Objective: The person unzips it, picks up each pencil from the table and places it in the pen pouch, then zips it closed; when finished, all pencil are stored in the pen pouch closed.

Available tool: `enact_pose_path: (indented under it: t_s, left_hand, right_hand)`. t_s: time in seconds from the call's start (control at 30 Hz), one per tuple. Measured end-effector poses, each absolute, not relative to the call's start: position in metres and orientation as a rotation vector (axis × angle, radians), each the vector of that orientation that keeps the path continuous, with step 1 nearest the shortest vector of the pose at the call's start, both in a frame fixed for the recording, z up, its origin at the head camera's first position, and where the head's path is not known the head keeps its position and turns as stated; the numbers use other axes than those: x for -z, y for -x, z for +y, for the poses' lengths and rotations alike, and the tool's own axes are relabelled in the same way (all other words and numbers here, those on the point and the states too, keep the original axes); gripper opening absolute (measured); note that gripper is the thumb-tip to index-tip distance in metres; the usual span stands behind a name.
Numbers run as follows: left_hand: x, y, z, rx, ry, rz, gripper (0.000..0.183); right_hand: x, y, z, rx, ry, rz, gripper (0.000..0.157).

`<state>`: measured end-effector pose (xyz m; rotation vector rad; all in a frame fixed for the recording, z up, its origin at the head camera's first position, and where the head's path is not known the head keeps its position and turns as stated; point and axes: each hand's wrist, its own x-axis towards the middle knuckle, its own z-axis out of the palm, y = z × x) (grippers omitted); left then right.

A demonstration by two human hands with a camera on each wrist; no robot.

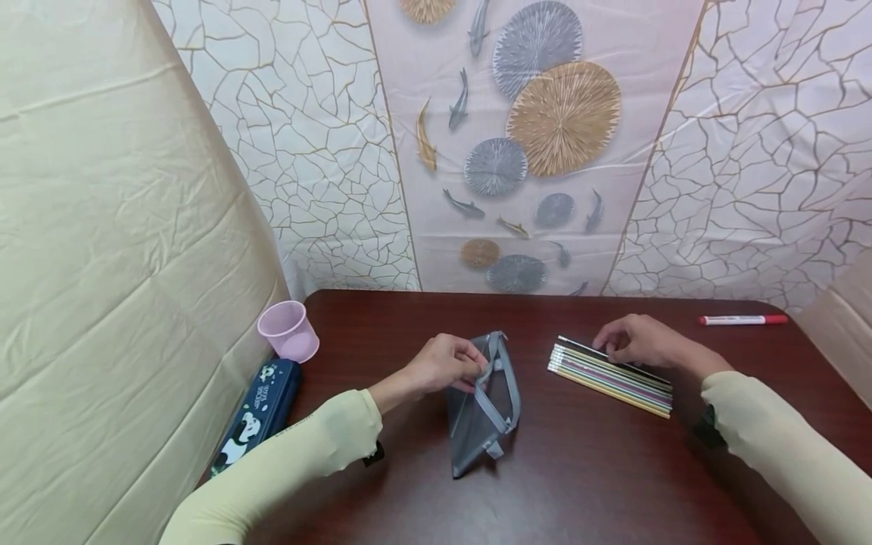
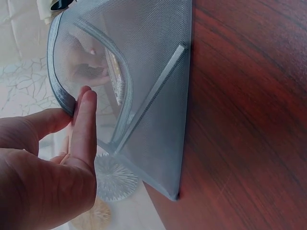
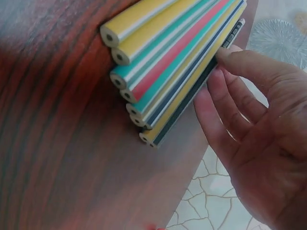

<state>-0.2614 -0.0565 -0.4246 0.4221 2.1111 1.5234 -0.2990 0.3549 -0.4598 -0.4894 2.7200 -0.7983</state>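
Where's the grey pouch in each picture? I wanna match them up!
Head view: the grey pouch is below the middle, slightly right, its edge pinched by the left hand.
Left wrist view: it runs from the top edge down through the middle.
Right wrist view: it isn't there.
Shared landmark: the dark red table is in all three.

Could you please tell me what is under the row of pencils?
The pencils lie on the brown table; its surface shows around them, but the part directly beneath is covered and cannot be seen.
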Motion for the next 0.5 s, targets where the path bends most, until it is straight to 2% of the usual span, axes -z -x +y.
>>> enact_pose_path:
  t_s: [0.5]
  left_hand:
    - [0.4266, 0.2625, -0.056, -1.536, -0.397, 2.09, 0.01]
  right_hand:
    - [0.4663, 0.2974, 0.3506, 0.73, 0.494, 2.844, 0.026]
